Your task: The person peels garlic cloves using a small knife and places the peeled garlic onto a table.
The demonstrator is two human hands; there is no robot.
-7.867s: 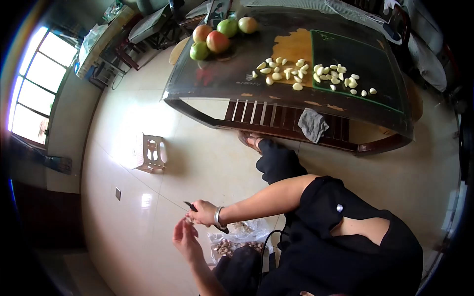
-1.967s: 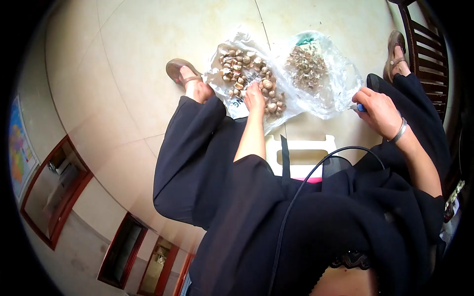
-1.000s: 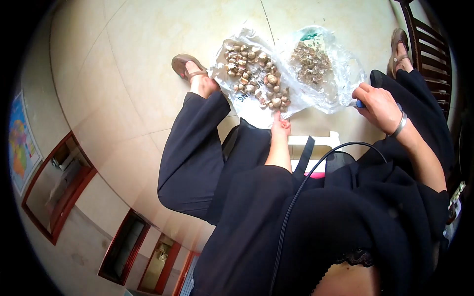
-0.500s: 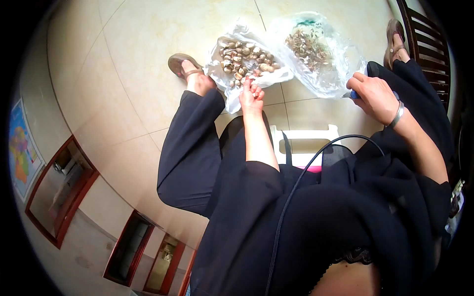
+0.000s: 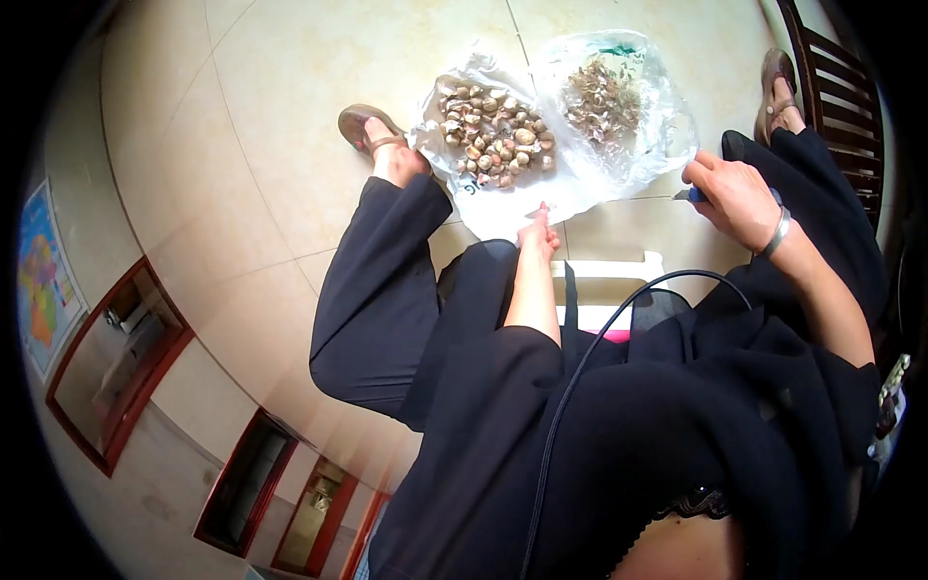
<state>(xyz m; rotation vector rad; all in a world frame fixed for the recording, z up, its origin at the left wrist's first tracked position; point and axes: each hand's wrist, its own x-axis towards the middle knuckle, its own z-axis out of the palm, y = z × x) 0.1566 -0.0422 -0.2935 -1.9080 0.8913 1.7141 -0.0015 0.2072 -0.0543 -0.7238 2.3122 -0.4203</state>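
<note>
My left hand point(image 5: 538, 235) is at the near edge of a white plastic bag point(image 5: 483, 213), its fingers closed on the plastic. Small round brown and whitish pieces point(image 5: 498, 135), which look like garlic bulbs, lie heaped on the spread bag. In my right hand point(image 5: 739, 198) is a utility knife point(image 5: 698, 194) with a blue handle, its tip pointing left. Beyond it, a clear plastic bag point(image 5: 667, 145) holds dry, stringy brown scraps point(image 5: 601, 100). The two bags lie side by side on the floor and touch.
A white plastic stool point(image 5: 609, 271) stands between my knees. My feet are on either side of the bags, on a tiled floor point(image 5: 290, 106). A dark slatted wooden chair point(image 5: 841, 106) is at the far right. A dark cable point(image 5: 580, 372) crosses my lap.
My left hand has moved right and closer to me, drawing the white bag's near edge along. The round pieces show more fully. My right hand still holds the knife, now apart from the clear bag.
</note>
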